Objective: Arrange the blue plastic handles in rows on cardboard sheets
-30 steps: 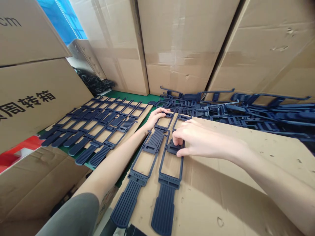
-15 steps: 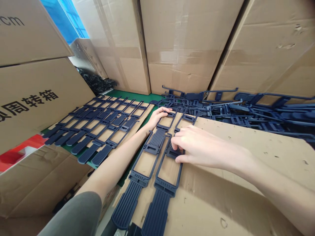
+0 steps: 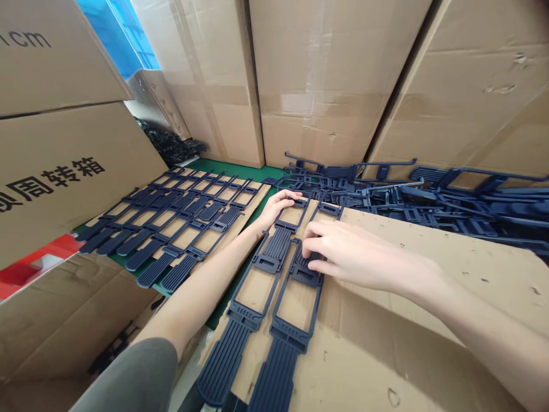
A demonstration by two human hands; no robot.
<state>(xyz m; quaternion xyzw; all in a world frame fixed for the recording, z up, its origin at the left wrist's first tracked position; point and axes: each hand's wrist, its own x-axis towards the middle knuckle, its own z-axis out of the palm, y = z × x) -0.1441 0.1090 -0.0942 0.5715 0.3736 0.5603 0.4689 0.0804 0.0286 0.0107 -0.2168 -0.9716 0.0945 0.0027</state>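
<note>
Two long dark blue plastic frames with ribbed ends lie side by side on a cardboard sheet [image 3: 364, 355]. At the far end of the left frame [image 3: 225, 357] is my left hand [image 3: 277, 207], its fingertips bent over the top edge; what they grip, if anything, is hidden. My right hand [image 3: 332, 247] rests over the middle of the right frame [image 3: 274, 366], with curled fingers and thumb at a ribbed piece [image 3: 305, 273] in that frame. The fingertips partly cover this piece. A similar ribbed piece [image 3: 277, 243] lies in the left frame.
Several matching frames [image 3: 171, 226] lie in rows on another cardboard sheet at the left. A tangled pile of dark blue parts [image 3: 386, 194] spreads along the back. Large cardboard boxes [image 3: 334, 74] stand behind, with more boxes [image 3: 55, 143] at the left.
The view has shifted slightly. My right hand has moved a little up off the lower edge of the ribbed piece, showing more of it. My left hand stays at the far end of the left frame.
</note>
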